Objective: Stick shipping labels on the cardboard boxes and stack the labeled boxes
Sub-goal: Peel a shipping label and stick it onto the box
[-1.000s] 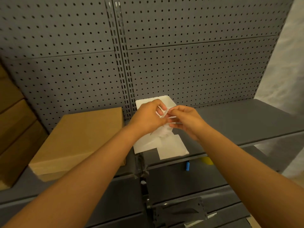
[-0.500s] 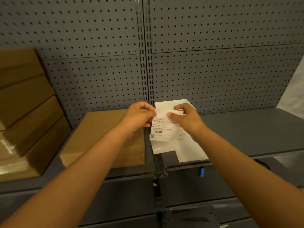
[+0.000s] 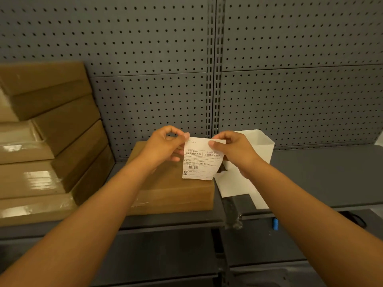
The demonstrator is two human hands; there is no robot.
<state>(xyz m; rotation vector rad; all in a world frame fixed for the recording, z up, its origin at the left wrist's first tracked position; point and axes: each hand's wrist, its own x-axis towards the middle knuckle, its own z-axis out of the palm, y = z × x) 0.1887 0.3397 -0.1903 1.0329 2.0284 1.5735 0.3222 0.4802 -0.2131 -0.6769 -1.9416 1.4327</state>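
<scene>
Showing its printed face where 1 s before only crumpled backing was worked, 1 label (image 3: 202, 160) hung pinched at its top corners by left hand (image 3: 163, 146) and right hand (image 3: 234, 151), above box (image 3: 170, 189) beside stack (image 3: 47, 141), judged ready for sticking.

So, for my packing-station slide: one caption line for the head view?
Both hands, left hand and right hand, pinch a shipping label above a cardboard box on the shelf.
</scene>
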